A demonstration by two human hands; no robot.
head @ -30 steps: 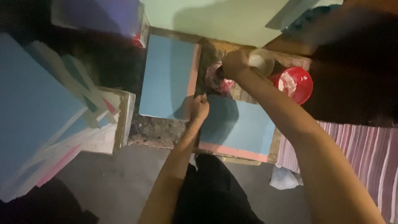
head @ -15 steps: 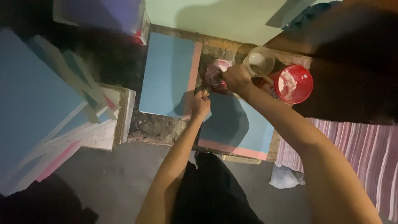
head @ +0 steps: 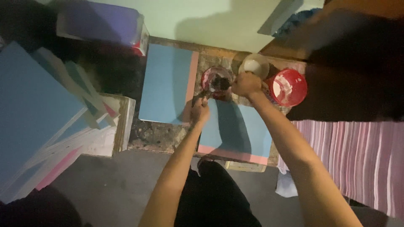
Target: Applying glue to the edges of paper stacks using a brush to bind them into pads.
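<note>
Your left hand [head: 200, 111] is clenched on sth small and dark, resting betw. two blue boards [head: 168, 82]. Right hand [head: 247, 84] grips a stick dipped in the pink bowl [head: 215, 80], beside the white cup [head: 255, 65] & red bucket [head: 290, 87].

Single head view, looking steeply down, fairly near, dim

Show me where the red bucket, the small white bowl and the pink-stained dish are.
red bucket [head: 290, 86]: head view, on its white-smeared inside.
white bowl [head: 255, 65]: head view, on the pale middle of the bowl.
pink-stained dish [head: 215, 81]: head view, on its dark centre, beside the right hand [head: 247, 84].
</note>
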